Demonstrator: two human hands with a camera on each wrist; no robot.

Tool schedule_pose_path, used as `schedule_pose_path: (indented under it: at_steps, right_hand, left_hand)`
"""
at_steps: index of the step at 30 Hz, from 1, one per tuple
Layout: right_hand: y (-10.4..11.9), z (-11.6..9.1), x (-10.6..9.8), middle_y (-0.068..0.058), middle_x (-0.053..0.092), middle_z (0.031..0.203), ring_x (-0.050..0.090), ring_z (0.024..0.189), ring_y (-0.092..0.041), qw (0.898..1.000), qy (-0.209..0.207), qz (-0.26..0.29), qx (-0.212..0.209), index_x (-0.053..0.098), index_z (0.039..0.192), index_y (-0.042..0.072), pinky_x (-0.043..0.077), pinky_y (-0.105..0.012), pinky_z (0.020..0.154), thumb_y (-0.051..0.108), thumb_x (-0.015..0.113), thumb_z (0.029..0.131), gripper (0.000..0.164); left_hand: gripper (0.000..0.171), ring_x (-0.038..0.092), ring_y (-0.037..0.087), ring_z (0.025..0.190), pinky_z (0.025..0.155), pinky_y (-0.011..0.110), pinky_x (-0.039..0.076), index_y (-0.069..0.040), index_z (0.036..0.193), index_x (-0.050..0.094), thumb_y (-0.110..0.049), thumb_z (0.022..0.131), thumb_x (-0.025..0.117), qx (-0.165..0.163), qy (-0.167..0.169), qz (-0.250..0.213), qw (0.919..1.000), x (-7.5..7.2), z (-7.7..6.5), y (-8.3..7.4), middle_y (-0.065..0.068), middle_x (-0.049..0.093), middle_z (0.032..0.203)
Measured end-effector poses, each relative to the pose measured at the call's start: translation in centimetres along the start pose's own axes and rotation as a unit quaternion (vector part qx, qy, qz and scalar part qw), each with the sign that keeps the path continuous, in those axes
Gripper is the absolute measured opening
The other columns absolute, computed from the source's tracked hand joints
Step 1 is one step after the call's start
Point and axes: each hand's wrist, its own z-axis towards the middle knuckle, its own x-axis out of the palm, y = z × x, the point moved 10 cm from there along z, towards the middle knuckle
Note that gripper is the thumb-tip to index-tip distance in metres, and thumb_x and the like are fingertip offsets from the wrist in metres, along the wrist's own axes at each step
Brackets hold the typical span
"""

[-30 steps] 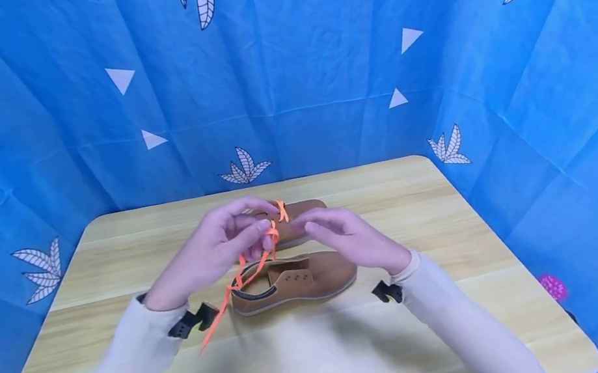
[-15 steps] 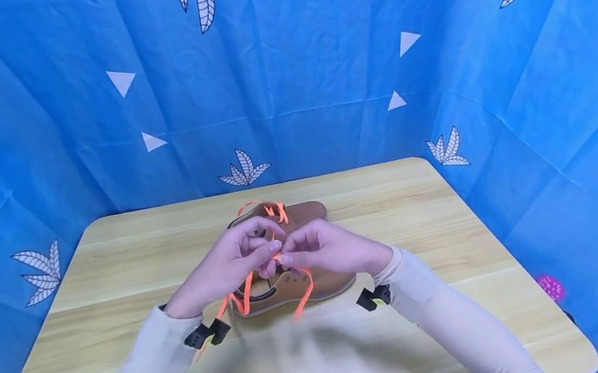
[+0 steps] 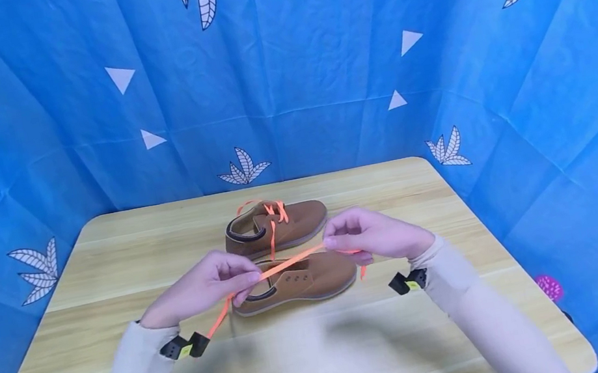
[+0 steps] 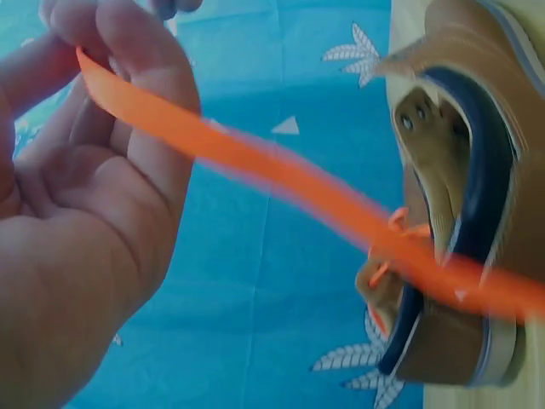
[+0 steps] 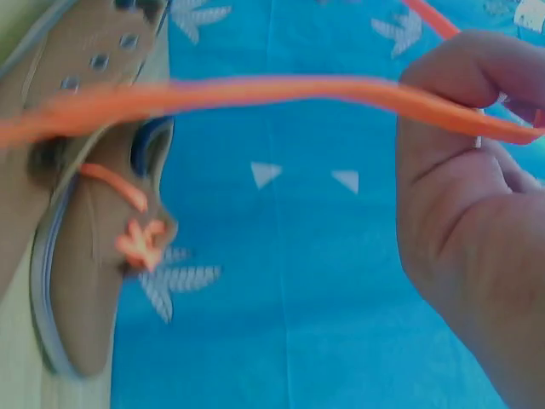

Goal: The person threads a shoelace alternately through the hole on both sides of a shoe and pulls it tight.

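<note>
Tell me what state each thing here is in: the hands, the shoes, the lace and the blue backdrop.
Left hand: pinching the orange shoelace
Right hand: pinching it too
Orange shoelace: stretched between them
Near brown shoe: upright, visible eyelets unlaced
Far brown shoe: upright, laced, strand trailing
Blue backdrop: hanging, creased

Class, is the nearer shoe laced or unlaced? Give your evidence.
Unlaced: the nearer shoe shows bare eyelets, and the orange lace spans between the left hand and the right hand.

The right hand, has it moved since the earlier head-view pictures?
Yes. In the head view, judged against the nearer brown shoe, the right hand has moved to the right.
</note>
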Motion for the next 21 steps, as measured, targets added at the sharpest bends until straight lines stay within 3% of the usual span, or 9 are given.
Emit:
schedule_pose_path:
  at_steps: [5,10,16,21]
  right_hand:
    - [-1.0,-1.8,-1.7,0.005,0.035,0.059,0.028,0.046,-0.013,1.000,0.012,-0.009,0.010,0.063,0.098,0.001,0.024,-0.026,0.045,0.017,0.056,0.107,0.020]
    - [-2.5,-3.6,-3.5,0.004,0.034,0.060,0.028,0.048,-0.017,0.999,0.013,-0.036,0.015,0.063,0.097,0.002,0.024,-0.030,0.046,0.016,0.055,0.107,0.020]
    - [-5.6,-5.7,-5.8,0.004,0.036,0.063,0.032,0.052,-0.014,0.994,-0.010,-0.097,0.054,0.067,0.094,0.007,0.025,-0.027,0.048,0.020,0.060,0.106,0.019]
    - [-8.9,-7.5,-6.5,0.006,0.037,0.064,0.033,0.052,-0.008,0.984,-0.011,-0.150,0.095,0.070,0.093,0.011,0.027,-0.023,0.050,0.021,0.062,0.104,0.017]
  left_hand:
    - [0.019,0.054,0.018,0.057,0.059,0.029,0.046,-0.011,0.102,0.075,-0.016,0.107,0.057,0.003,0.021,0.024,0.9995,-0.9,-1.3,0.7,0.016,0.054,0.063]
    - [0.019,0.048,0.014,0.054,0.056,0.032,0.042,-0.013,0.101,0.076,-0.017,0.106,0.058,-0.026,0.036,0.031,0.9985,-1.9,-2.9,2.2,0.018,0.048,0.060]
    - [0.020,0.045,0.016,0.051,0.048,0.028,0.038,-0.011,0.098,0.074,-0.016,0.107,0.057,-0.048,0.058,0.017,0.9970,-2.6,-4.7,4.0,0.022,0.046,0.063]
    - [0.020,0.041,0.027,0.051,0.046,0.027,0.034,-0.010,0.097,0.073,-0.014,0.107,0.056,-0.057,0.064,0.019,0.9961,-3.3,-6.0,5.5,0.020,0.045,0.062]
